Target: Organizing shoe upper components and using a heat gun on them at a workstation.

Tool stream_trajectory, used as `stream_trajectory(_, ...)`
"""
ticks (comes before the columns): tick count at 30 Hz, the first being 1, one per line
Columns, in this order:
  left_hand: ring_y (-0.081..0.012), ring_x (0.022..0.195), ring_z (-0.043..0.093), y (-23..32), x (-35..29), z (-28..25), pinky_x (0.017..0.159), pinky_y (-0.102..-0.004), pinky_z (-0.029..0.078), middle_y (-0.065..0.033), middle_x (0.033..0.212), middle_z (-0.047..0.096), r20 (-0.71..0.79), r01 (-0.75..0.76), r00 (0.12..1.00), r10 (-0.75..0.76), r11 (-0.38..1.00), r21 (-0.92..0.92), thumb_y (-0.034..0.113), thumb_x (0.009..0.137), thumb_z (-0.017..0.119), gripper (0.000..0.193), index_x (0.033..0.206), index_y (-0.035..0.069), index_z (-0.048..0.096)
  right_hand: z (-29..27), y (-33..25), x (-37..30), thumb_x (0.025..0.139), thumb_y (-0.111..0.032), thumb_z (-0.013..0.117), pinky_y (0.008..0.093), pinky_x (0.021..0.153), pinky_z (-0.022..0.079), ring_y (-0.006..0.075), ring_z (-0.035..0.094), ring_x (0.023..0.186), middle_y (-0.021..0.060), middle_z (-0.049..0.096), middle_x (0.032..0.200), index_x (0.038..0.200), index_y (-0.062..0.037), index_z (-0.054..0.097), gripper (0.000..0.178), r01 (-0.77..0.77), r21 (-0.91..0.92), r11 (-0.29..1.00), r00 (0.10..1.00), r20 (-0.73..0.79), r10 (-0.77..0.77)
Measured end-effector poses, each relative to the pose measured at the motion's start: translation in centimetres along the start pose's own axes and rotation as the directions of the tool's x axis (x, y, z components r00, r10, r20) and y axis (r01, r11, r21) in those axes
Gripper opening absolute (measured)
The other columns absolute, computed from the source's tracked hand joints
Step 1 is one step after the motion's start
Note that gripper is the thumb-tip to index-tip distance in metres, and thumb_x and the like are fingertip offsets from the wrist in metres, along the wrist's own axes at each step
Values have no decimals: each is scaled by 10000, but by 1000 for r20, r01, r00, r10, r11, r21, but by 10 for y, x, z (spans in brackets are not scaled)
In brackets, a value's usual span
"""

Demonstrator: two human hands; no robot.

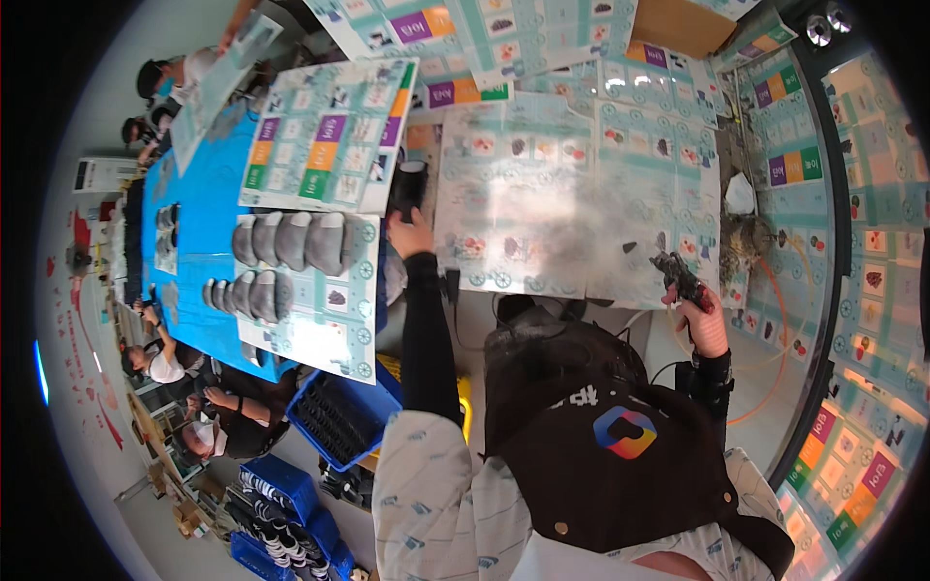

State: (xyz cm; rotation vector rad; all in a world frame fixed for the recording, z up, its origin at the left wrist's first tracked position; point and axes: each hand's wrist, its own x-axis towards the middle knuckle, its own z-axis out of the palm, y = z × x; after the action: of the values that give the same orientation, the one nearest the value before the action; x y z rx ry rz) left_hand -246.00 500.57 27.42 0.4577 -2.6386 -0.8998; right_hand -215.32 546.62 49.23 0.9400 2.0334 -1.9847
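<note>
My left hand (412,232) is closed on the lower end of a black rounded piece (412,184), at the left edge of a printed board covering the bench. Its exact kind cannot be made out. My right hand (705,327) grips a dark, grime-coated spray gun (681,278) over the board's near right part. The gun points up and left, apart from my left hand. Dark smudges mark the printed board (552,218). To the left, several grey curved pieces (315,242) lie in two rows on another printed board (334,334).
A blue table (208,252) stretches away on the left, with other people (165,363) around it. Blue crates (334,416) of dark pieces stand below. An orange hose (783,339) curves beside my right arm. Printed panels (785,126) line the far and right sides.
</note>
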Motion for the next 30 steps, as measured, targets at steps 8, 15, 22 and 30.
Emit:
stream_trajectory(8,-466,1189,551,7,48,76,967,-576,444,-273,1331,561,114,155,973,-203,931,330,442,920,616,632,1353,-6,508,33,-17,17,782,-15,529,237,501,466,109,586,712,52,682,930,1079,-20,643,318,-51,-121,991,995,-91,40)
stream_trajectory(15,-391,1009,651,-26,46,30,864,-547,501,-190,1117,680,-214,-172,940,265,912,373,210,911,634,227,1107,97,629,62,-28,46,767,14,525,243,518,459,132,603,719,69,691,944,1081,5,643,336,-56,-149,987,995,71,67)
stream_trajectory(22,-327,867,678,43,-42,-17,807,-465,514,-153,948,700,100,-3,994,31,961,-277,189,963,589,231,1131,34,558,51,-30,46,760,-4,547,243,494,447,120,580,642,62,699,864,1020,1,656,282,51,-98,994,996,78,-43)
stream_trajectory(30,-116,720,621,-18,-246,-57,624,-275,528,-28,997,645,859,457,410,308,746,-485,270,1018,539,460,1424,83,431,57,-18,66,821,-11,563,248,518,475,100,609,709,37,699,925,1082,12,645,274,313,-107,944,908,325,-264)
